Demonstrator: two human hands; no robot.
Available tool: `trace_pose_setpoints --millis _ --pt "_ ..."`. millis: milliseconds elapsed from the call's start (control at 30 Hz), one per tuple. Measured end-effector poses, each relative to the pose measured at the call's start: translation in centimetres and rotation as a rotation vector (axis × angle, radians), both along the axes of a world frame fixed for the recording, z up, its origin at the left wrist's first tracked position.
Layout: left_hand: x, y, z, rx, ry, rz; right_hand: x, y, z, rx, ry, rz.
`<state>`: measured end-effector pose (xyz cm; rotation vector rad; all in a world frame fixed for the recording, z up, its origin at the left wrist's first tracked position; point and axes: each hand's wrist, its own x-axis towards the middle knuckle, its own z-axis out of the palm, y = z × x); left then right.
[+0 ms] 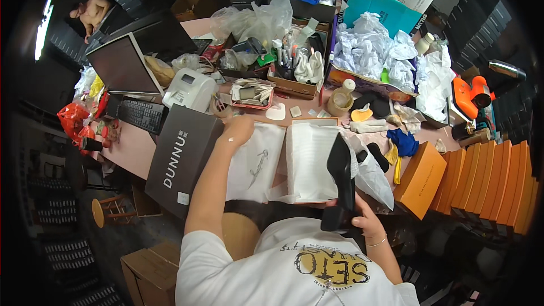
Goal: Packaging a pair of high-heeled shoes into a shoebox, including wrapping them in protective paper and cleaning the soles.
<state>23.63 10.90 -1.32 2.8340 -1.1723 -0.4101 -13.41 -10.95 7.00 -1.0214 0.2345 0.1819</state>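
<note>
The right hand (365, 224) is closed around a black shoe (342, 164), gripping it low, near what looks like its chunky heel. The shoe's long axis runs away from the person, one end pointing up the view and leaning slightly left. It is held above the right edge of an open box (313, 120) lined with white padding, so the box lies just left of the shoe. The right hand is the nearer one; the left hand (238, 130) reaches across, well apart from the shoe, beside a small clear container (218, 105); whether its fingers hold anything cannot be told. The shoe looks smooth, dark and narrow-waisted. Farther out on the pink tabletop (135, 152), a large dark grey box (184, 153) stands left, and an orange box (420, 180) leans right.
</note>
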Motion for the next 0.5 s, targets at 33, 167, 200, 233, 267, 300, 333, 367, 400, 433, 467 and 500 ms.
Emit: trace_pose_setpoints --millis 33,167,200,233,267,300,333,367,400,433,467,500 --pt "-1.6 0.3 4.6 -0.215 -0.1 0.007 0.3 -0.3 1.0 0.075 -0.036 0.043" --pt "-9.4 1.1 12.7 -0.512 -0.488 -0.054 2.6 -0.5 3.5 0.491 -0.158 0.342" --pt "-11.5 1.2 12.1 -0.544 -0.484 -0.052 3.4 -0.2 4.5 0.504 -0.161 0.382" --pt "-13.6 1.7 11.4 -0.566 -0.477 -0.041 4.8 0.3 5.2 0.526 -0.158 0.43" --pt "-15.9 2.0 10.6 -0.612 -0.426 0.016 6.2 0.6 5.6 0.439 -0.144 0.472" --pt "-18.3 2.3 9.9 -0.653 -0.37 0.072 7.3 0.6 4.9 0.376 -0.139 0.516" --pt "-20.6 3.0 8.0 -0.672 -0.308 0.165 8.0 0.8 4.7 0.353 -0.025 0.511" --pt "-22.6 3.9 5.5 -0.688 -0.239 0.262 8.5 1.1 4.3 0.332 0.096 0.505" --pt "-24.5 4.9 2.9 -0.605 -0.078 0.34 8.8 1.2 2.9 0.257 0.197 0.54" --pt "-26.4 5.7 0.4 -0.521 0.081 0.423 8.6 1.3 1.8 0.092 0.182 0.552" --pt "-27.2 5.7 -0.2 -0.439 0.237 0.502 8.2 1.5 0.6 -0.078 0.161 0.565" --pt "-27.5 5.7 -0.5 -0.545 0.136 0.5 7.7 1.6 -0.8 -0.247 0.137 0.575"
